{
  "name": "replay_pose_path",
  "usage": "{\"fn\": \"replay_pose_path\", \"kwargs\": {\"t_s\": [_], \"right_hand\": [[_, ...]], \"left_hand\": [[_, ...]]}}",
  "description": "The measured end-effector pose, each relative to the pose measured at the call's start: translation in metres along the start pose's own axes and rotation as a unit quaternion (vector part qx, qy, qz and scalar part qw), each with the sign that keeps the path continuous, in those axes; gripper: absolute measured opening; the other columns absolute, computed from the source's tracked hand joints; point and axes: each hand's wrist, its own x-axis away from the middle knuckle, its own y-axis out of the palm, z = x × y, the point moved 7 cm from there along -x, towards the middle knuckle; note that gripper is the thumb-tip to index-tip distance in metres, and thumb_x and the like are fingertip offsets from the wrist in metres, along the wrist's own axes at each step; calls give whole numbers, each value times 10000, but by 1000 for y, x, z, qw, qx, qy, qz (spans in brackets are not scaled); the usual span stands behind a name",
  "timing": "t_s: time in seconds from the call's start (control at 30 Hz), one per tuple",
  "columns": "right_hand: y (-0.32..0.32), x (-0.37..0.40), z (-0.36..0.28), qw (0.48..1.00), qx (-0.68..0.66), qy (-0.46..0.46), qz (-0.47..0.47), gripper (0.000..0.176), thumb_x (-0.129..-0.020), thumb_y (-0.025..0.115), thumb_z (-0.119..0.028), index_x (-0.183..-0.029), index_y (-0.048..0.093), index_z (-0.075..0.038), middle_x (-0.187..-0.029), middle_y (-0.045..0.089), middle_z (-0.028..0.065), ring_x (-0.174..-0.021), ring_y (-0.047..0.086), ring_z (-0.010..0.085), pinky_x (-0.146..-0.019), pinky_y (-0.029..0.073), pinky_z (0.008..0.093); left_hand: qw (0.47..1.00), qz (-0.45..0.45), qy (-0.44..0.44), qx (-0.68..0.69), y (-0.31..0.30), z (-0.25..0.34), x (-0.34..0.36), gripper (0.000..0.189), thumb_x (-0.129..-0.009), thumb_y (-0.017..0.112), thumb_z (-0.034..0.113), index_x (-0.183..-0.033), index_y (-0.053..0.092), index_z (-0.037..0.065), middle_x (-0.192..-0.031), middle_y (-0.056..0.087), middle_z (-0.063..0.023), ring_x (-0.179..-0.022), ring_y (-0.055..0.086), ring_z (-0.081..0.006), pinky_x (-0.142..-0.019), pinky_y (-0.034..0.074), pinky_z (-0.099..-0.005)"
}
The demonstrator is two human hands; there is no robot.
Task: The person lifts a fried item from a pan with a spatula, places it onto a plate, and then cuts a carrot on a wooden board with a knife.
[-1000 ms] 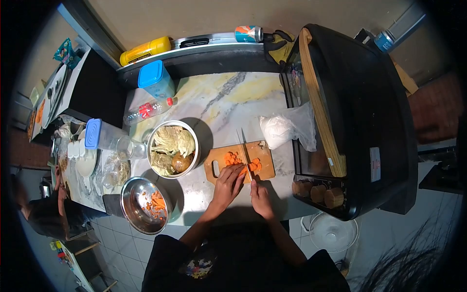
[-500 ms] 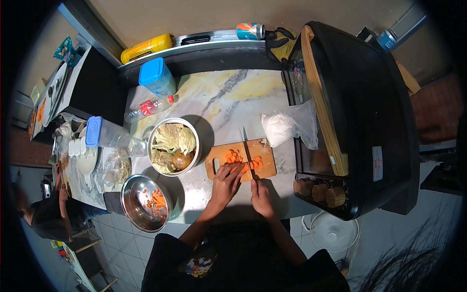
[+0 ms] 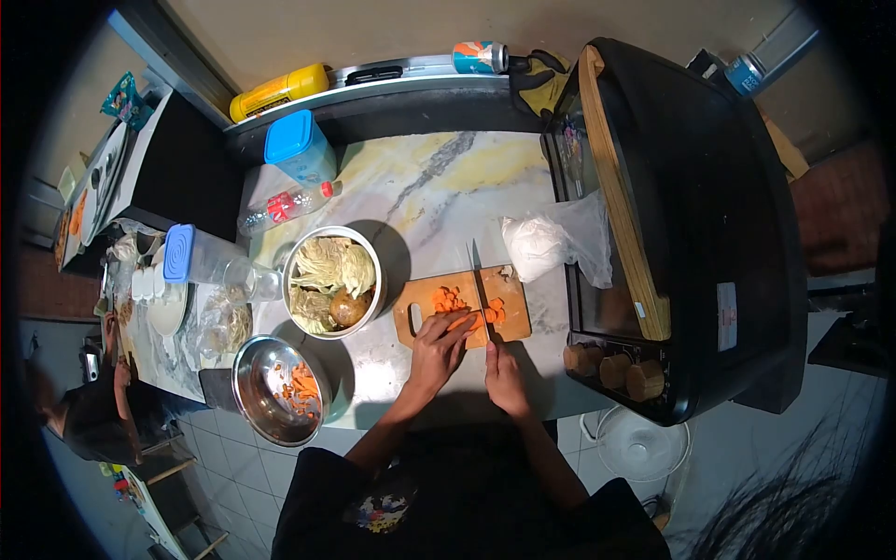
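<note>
Your left hand (image 3: 437, 353) rests at the near edge of the rectangular wooden cutting board (image 3: 415, 327); its fingers are curled and pressed down on an orange carrot piece (image 3: 464, 322), pinning it to the wood. Your right hand (image 3: 504, 373) is wrapped tight round the handle of a steel-bladed kitchen knife (image 3: 478, 278); the blade points away from you across the board, its edge at the carrot just beside your left fingertips. A heap of cut carrot slices (image 3: 448, 299) lies left of the blade; a few more lie right of it.

Containers: a round metal pot (image 3: 291, 261) stands just left of the board on the marble counter (image 3: 439, 187); it holds pale green cabbage leaves (image 3: 336, 266) and one brown round item, potato or onion, you cannot tell which. A shiny steel bowl (image 3: 241, 378) sits near the counter's front edge, left of your forearm; orange carrot slices lie in its bottom. A clear tub with a blue lid (image 3: 299, 149) stands upright at the back; its contents cannot be made out. A clear plastic bottle with a red label (image 3: 285, 205) lies on its side between that tub and the pot. A clear plastic bag of white powder (image 3: 537, 247) rests right of the board, against the black oven (image 3: 691, 215).
</note>
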Motion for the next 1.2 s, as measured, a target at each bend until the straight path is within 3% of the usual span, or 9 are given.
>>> {"fn": "replay_pose_path", "kwargs": {"t_s": [0.1,0.4,1.2], "right_hand": [[-2,-1,-6,999,-25,-36,15,408,-980,306,-305,-1091,505,33,-984,552,312,-945,499,486,-776,405,520],[-4,4,-7,1000,12,-8,14,408,-979,308,-315,-946,510,38,-865,559,322,-868,518,497,-704,412,531],[-3,11,-20,999,0,-31,33,397,-971,349,-278,-845,530,52,-783,552,324,-780,536,495,-654,414,531]], "left_hand": [[1000,-4,-12,7,0,0,-1,280,-729,653,-2,-1004,667,46,-1042,625,-101,-935,572,-280,-807,476,-359],[1000,2,21,-11,4,-3,7,320,-692,659,-25,-1000,669,59,-1049,618,-91,-908,559,-283,-783,478,-351],[1000,5,18,-11,5,-3,7,325,-689,653,-21,-997,677,83,-1047,606,-87,-913,557,-272,-779,468,-350]]}}
